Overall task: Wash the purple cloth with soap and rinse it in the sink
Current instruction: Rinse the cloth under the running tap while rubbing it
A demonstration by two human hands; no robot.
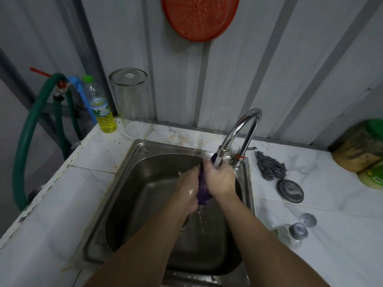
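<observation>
The fingers of both hands are curled tight around the purple cloth [202,188], which is bunched into a narrow, upright roll squeezed between the two palms. The right hand [220,180] grips the upper part of the roll, just under the spout of the chrome faucet [240,133]; the left hand [187,189] clamps the lower part from the other side, its skin wet and shining. A dark end of the cloth sticks out below the hands and another shows above the right hand, against the spout. Water drips from the lower end into the steel sink [116,183], above the drain area. Both bare forearms reach in from the bottom edge.

On the white tiled counter [62,204], right of the sink, lie a steel wool scrubber [270,168], a round dark lid [289,191] and two clear glasses [298,230] on their sides. At the back left stand a bottle of yellow liquid [102,106] with a green cap and an upturned clear jar [132,100]. A green hose [31,131] loops off the left edge, and a red round basket [200,16] hangs on the corrugated wall
</observation>
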